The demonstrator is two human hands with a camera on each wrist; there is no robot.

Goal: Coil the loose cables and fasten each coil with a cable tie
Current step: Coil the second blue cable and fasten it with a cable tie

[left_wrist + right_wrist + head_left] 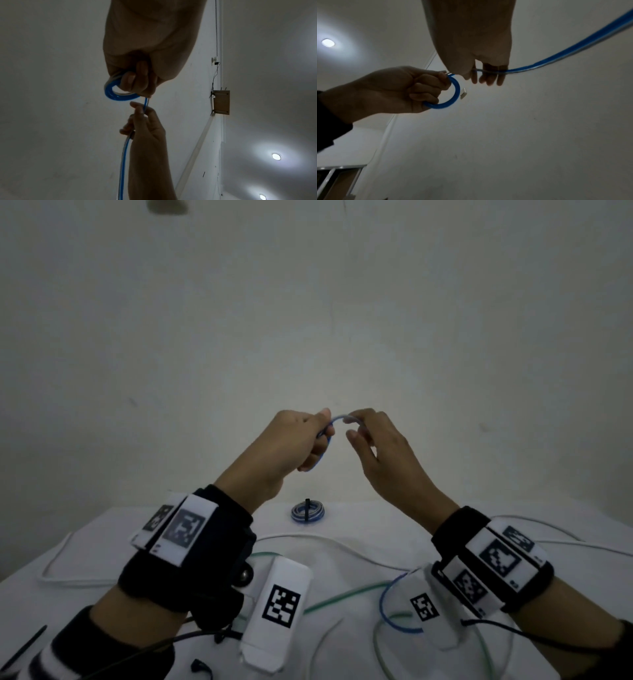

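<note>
Both hands are raised above the white table point(342, 556) in front of the wall. My left hand point(308, 440) grips a small coil of blue cable point(118, 93), its curled fingers through the loops point(452, 93). My right hand point(359, 429) pinches the same blue cable point(539, 62) just beside the coil, and the free length runs down past my right wrist to a blue loop point(390, 607) on the table. A finished blue-and-white coil point(307, 511) with a black cable tie lies on the table at the back.
A loose white cable point(325, 539) and a green cable point(342, 594) snake across the table under my wrists. A black cable tie point(24, 648) lies at the front left edge. The wall stands right behind the table.
</note>
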